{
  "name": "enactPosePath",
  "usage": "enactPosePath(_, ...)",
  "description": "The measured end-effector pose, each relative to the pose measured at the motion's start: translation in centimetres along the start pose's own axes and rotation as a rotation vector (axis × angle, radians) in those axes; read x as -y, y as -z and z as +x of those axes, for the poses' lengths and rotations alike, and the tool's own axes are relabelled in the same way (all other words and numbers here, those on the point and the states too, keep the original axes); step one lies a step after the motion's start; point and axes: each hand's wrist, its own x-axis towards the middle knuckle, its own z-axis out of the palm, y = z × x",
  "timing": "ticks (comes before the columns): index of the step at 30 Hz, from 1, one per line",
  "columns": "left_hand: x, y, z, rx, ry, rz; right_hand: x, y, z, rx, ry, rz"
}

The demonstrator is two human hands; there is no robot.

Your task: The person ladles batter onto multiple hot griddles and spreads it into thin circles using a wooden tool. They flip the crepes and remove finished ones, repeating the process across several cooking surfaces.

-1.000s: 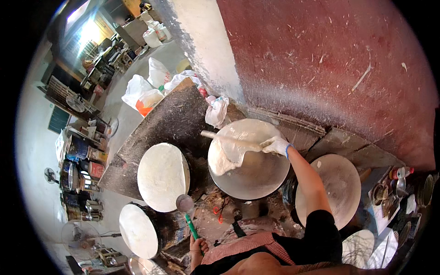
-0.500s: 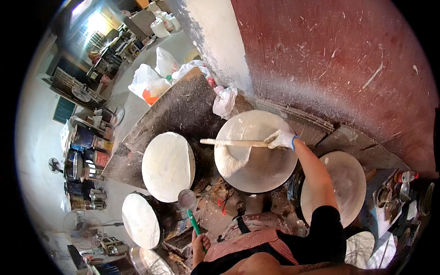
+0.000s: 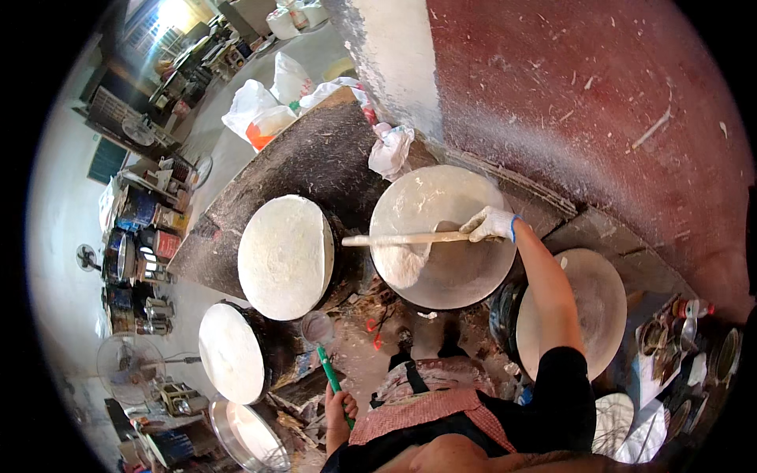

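In the head view my right hand (image 3: 490,225), in a white glove, grips a long wooden stick (image 3: 406,238) lying level across the middle round griddle (image 3: 465,189). Beneath the stick, on the griddle's left half, is a pale patch of batter (image 3: 400,264). My left hand (image 3: 339,407), bare, is closed round the green handle of a ladle (image 3: 330,368), whose round cup is beside the left griddles. The upper left griddle (image 3: 284,256) and the lower left one (image 3: 231,353) are covered with white layers. A tan griddle (image 3: 579,311) sits under my right forearm.
A red-and-white wall (image 3: 552,94) rises behind. A dark sloping board (image 3: 252,193) borders the griddles, with white bags (image 3: 252,110) beyond. A basin of pale liquid (image 3: 248,433) is at lower left, a fan (image 3: 130,363) at left, utensils (image 3: 662,343) at right.
The stick has turned from slanting to nearly level and the batter has gathered under it on the left side. The whole view has shifted, with the griddles higher in the picture.
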Motion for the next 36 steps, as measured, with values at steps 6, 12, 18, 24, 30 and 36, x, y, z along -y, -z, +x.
enactPosePath(6, -1.5, 3.5, 0.5, 0.109, -0.003, 0.037, -5.6, -1.8, -11.3, -0.004, -0.263, -0.060)
enactPosePath(12, -5.2, 5.0, 2.5, 0.135, 0.059, 0.180, -22.5, -16.3, -28.4, -0.549, 0.020, 0.005)
enactPosePath(18, -8.7, 8.8, 3.4, 0.208, -0.002, 0.290, -7.4, -34.7, -13.5, -0.945, 0.006, 0.171)
enactPosePath(24, -10.5, 11.6, 2.5, 0.264, -0.012, 0.276, -3.3, -38.9, -8.3, -1.057, -0.344, -0.606)
enactPosePath(30, -10.2, 12.6, 2.1, 0.275, 0.013, 0.256, -7.2, -39.9, -12.3, -1.337, -0.056, -0.076)
enactPosePath(36, -10.2, 11.0, 0.2, 0.339, -0.053, 0.298, -3.9, -38.7, -9.2, -1.072, -0.073, -0.082)
